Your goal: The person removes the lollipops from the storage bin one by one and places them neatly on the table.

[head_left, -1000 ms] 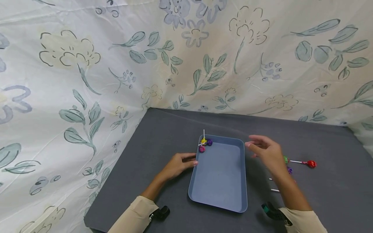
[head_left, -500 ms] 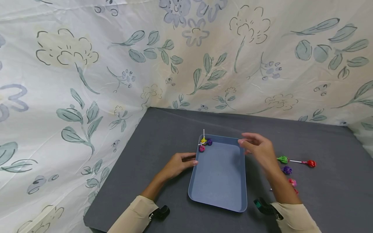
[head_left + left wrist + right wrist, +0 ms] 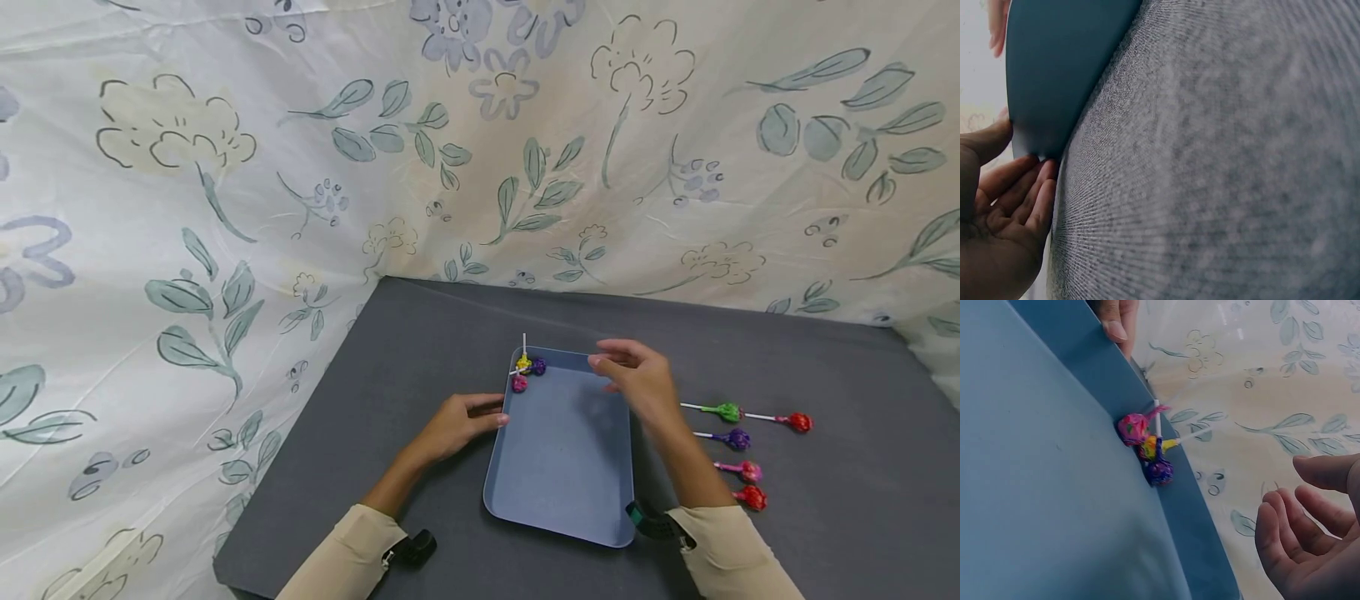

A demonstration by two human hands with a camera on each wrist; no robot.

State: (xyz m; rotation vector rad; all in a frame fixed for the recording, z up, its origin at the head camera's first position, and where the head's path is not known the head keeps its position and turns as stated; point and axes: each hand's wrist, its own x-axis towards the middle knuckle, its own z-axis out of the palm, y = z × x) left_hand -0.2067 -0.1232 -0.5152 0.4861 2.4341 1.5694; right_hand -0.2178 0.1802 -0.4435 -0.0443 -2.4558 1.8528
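Observation:
A blue-grey tray (image 3: 558, 450) lies on the table. My left hand (image 3: 457, 429) holds its left wall, thumb over the rim and fingertips against the outside, as the left wrist view (image 3: 1016, 206) also shows. In the tray's far left corner sit a yellow lollipop (image 3: 523, 364), a purple lollipop (image 3: 538, 367) and a pink lollipop (image 3: 519, 383); the yellow one's stick pokes above the rim. Over the far right part of the tray hovers my right hand (image 3: 637, 379), fingers loosely bent, nothing between them. The right wrist view shows that hand (image 3: 1316, 531) apart from the lollipops.
Right of the tray lie a green lollipop (image 3: 727, 412), a red lollipop (image 3: 800, 422), a purple lollipop (image 3: 737, 439), a pink lollipop (image 3: 750, 472) and another red lollipop (image 3: 752, 497). A flowered cloth (image 3: 525, 167) hangs behind the dark grey table (image 3: 427, 333).
My right hand has moved left, from beside the tray to over its far right corner. More of the lollipops on the right now show. The left hand and tray stay in place.

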